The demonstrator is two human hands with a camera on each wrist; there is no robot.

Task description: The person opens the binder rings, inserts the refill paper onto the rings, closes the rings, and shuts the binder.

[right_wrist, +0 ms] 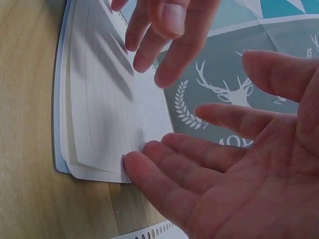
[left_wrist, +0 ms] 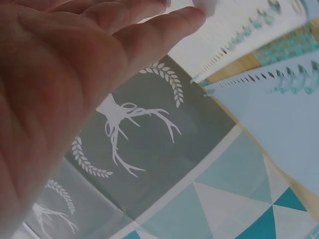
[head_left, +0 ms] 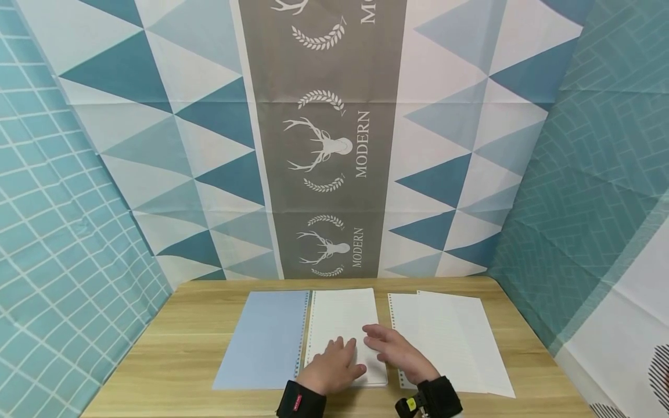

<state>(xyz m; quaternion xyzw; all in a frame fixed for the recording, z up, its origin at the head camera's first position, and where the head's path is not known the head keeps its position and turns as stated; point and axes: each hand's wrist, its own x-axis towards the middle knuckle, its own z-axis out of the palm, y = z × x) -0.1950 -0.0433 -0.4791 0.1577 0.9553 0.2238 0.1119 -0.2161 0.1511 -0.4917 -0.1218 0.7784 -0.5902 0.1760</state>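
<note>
An open notebook with loose-leaf rings lies on the table, its lined white page (head_left: 342, 316) on the right and its pale blue cover (head_left: 266, 342) on the left. Over the lower part of the page is my left hand (head_left: 333, 367), fingers spread and holding nothing. My right hand (head_left: 399, 353) is at the page's right side, with straight fingers and a bare palm. In the right wrist view, its little fingertip (right_wrist: 137, 162) meets the page edge; the left fingers (right_wrist: 172, 55) hang above the paper. Whether the left fingers touch the page I cannot tell.
Two loose, overlapping punched sheets (head_left: 449, 337) lie right of the notebook on the wooden table (head_left: 172, 354). A patterned cloth backdrop (head_left: 334, 191) rises behind the table's far edge, with teal hangings on both sides. Each wrist wears a black band (head_left: 301, 400).
</note>
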